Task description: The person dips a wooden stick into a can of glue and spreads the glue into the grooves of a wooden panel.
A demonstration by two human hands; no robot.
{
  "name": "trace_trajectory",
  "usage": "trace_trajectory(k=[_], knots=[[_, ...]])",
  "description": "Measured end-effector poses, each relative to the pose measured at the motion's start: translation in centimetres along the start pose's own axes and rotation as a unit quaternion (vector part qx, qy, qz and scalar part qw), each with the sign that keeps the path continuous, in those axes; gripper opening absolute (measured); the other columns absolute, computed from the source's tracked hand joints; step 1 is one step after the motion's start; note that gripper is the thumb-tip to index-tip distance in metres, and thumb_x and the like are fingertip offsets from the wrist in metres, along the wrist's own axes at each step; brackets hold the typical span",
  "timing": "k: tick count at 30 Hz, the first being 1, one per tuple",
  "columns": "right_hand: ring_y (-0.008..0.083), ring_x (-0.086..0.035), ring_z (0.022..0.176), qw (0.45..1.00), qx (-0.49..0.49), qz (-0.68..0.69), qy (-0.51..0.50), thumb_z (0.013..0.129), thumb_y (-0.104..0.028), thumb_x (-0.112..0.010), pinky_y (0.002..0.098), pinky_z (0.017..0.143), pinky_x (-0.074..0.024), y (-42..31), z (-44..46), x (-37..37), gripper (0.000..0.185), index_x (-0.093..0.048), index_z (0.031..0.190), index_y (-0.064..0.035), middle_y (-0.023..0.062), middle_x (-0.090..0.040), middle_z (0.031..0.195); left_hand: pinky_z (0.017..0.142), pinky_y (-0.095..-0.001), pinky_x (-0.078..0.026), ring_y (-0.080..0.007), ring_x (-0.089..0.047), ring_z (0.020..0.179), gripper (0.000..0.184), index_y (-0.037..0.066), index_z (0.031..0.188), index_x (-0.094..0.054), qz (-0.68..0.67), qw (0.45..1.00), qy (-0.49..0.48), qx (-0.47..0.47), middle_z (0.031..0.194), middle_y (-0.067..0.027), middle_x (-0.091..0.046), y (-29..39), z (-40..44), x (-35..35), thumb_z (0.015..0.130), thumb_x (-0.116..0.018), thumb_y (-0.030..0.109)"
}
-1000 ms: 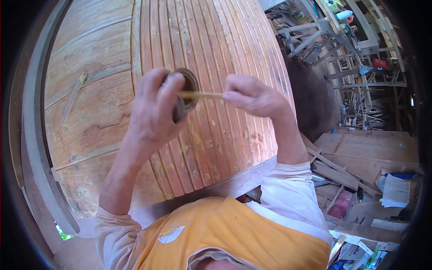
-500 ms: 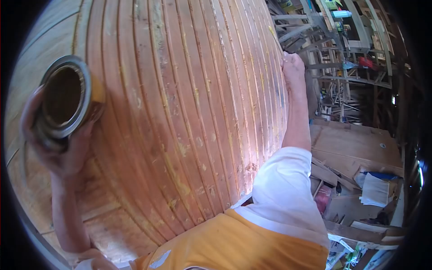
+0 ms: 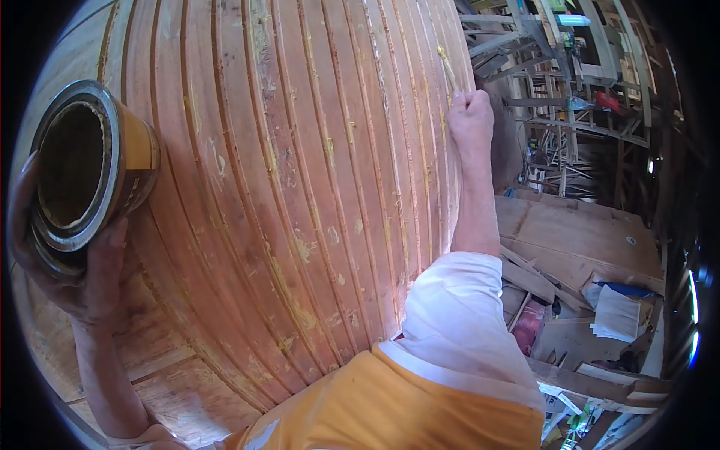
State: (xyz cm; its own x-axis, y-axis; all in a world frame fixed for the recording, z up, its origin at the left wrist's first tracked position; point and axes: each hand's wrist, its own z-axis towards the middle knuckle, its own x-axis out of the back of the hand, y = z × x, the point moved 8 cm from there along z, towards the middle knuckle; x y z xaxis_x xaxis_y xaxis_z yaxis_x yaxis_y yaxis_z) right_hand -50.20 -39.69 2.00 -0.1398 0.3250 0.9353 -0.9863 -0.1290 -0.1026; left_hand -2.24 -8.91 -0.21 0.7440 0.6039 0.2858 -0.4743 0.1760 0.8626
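At the left, my left hand is wrapped round an open can with a metal rim and a yellow and brown side. The can's mouth faces the camera, and its inside looks dark brown. My right hand is closed round a thin stick at the far right side of the grooved wooden surface. Yellow material covers the stick's tip, which lies at one of the grooves. Yellowish paste and smears show along several grooves.
Wooden frames and scraps fill the upper right. A plywood box stands at the right, with loose boards, a white cloth or paper and a reddish bundle near it.
My hands have moved apart; the can went left, and the stick came out of it and went to the surface's right side. The view has shifted closer over the grooves.
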Motion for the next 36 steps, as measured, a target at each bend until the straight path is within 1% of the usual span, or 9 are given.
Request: trace_trajectory(k=[13,16,17,20,23,26,29,31,36], knots=[[0.044,-0.067,0.085,0.993,0.024,-0.113,0.003,0.092,-0.026,-0.06,0.051,0.079,-0.0509,-2.8,1.0,0.6,0.027,-0.057,0.086,0.0009,0.0256,-0.067,0.083,0.115,-0.0413,-0.037,-0.0279,-0.047,0.136,0.079,-0.004,0.149,-0.037,-0.028,1.0,-0.005,-0.002,0.147,-0.0169,-0.047,-0.4,-0.1,-0.1,0.082,-0.076,0.009],[0.0429,-0.067,0.086,0.992,-0.009,-0.112,-0.055,0.091,-0.025,-0.061,0.0505,0.078,-0.0506,-0.7,-1.4,1.9,0.027,-0.057,0.085,0.001,0.0252,-0.067,0.082,0.115,-0.0418,-0.037,-0.028,-0.046,0.137,0.08,-0.003,0.15,-0.036,-0.025,0.999,-0.013,-0.018,0.149,-0.0173,-0.046,0.2,0.1,-0.3,0.082,-0.076,0.009],[0.0385,-0.067,0.082,0.993,-0.031,-0.095,-0.061,0.091,-0.025,-0.063,0.0468,0.075,-0.0508,-0.3,-1.9,2.3,0.028,-0.057,0.082,0.001,0.0244,-0.066,0.081,0.113,-0.0415,-0.038,-0.0278,-0.047,0.136,0.079,-0.003,0.149,-0.036,-0.029,0.999,-0.012,-0.018,0.147,-0.017,-0.046,0.2,0.3,-0.4,0.082,-0.077,0.011],[0.0306,-0.065,0.071,0.996,0.066,-0.037,-0.056,0.091,-0.026,-0.065,0.0429,0.071,-0.0504,1.4,1.1,0.6,0.031,-0.056,0.08,0.0017,0.018,-0.064,0.073,0.109,-0.0406,-0.041,-0.0275,-0.049,0.131,0.078,-0.001,0.145,-0.036,-0.034,0.999,-0.008,-0.005,0.143,-0.0161,-0.046,0.2,0.2,-0.8,0.082,-0.078,0.017],[0.0192,-0.057,0.064,0.99,-0.001,0.109,-0.094,0.091,-0.026,-0.067,0.0363,0.063,-0.0484,1.0,4.2,-0.6,0.034,-0.055,0.073,0.0014,0.0077,-0.059,0.067,0.105,-0.0397,-0.044,-0.0271,-0.051,0.126,0.077,0.001,0.142,-0.037,-0.036,0.999,-0.004,0.003,0.139,-0.0152,-0.047,0.1,0.2,-0.6,0.082,-0.079,0.022],[0.0115,-0.053,0.064,0.978,-0.039,0.142,-0.151,0.09,-0.025,-0.068,0.032,0.059,-0.0459,3.6,3.8,-0.8,0.034,-0.055,0.071,0.0004,0.0011,-0.055,0.067,0.1,-0.0388,-0.048,-0.0268,-0.054,0.121,0.076,0.003,0.139,-0.037,-0.043,0.999,-0.006,0.011,0.134,-0.0143,-0.047,-0.1,0.3,-0.6,0.081,-0.081,0.028],[0.0132,-0.057,0.072,0.97,-0.056,0.147,-0.184,0.089,-0.022,-0.065,0.0344,0.066,-0.0492,4.7,1.6,0.3,0.031,-0.061,0.077,0.0065,0.0096,-0.062,0.072,0.096,-0.0379,-0.051,-0.0264,-0.056,0.116,0.076,0.004,0.135,-0.037,-0.052,0.998,-0.001,0.045,0.13,-0.0134,-0.048,-0.2,-0.1,-0.7,0.081,-0.082,0.033],[0.0129,-0.056,0.071,0.975,-0.024,0.133,-0.178,0.089,-0.022,-0.065,0.0336,0.065,-0.0489,4.3,3.1,-0.4,0.031,-0.06,0.076,0.0056,0.0095,-0.062,0.072,0.093,-0.0373,-0.053,-0.0262,-0.058,0.112,0.076,0.006,0.133,-0.038,-0.059,0.996,0.004,0.069,0.127,-0.0127,-0.048,-0.1,-0.2,-1.0,0.081,-0.083,0.037],[0.0121,-0.054,0.07,0.981,0.029,0.164,-0.098,0.09,-0.022,-0.067,0.0332,0.065,-0.0479,2.4,6.4,-1.4,0.032,-0.058,0.074,0.0034,0.0079,-0.06,0.071,0.111,-0.0412,-0.04,-0.0281,-0.047,0.134,0.079,-0.002,0.147,-0.036,-0.043,0.999,-0.011,-0.014,0.145,-0.0167,-0.045,-0.1,0.1,-0.5,0.082,-0.078,0.015]])
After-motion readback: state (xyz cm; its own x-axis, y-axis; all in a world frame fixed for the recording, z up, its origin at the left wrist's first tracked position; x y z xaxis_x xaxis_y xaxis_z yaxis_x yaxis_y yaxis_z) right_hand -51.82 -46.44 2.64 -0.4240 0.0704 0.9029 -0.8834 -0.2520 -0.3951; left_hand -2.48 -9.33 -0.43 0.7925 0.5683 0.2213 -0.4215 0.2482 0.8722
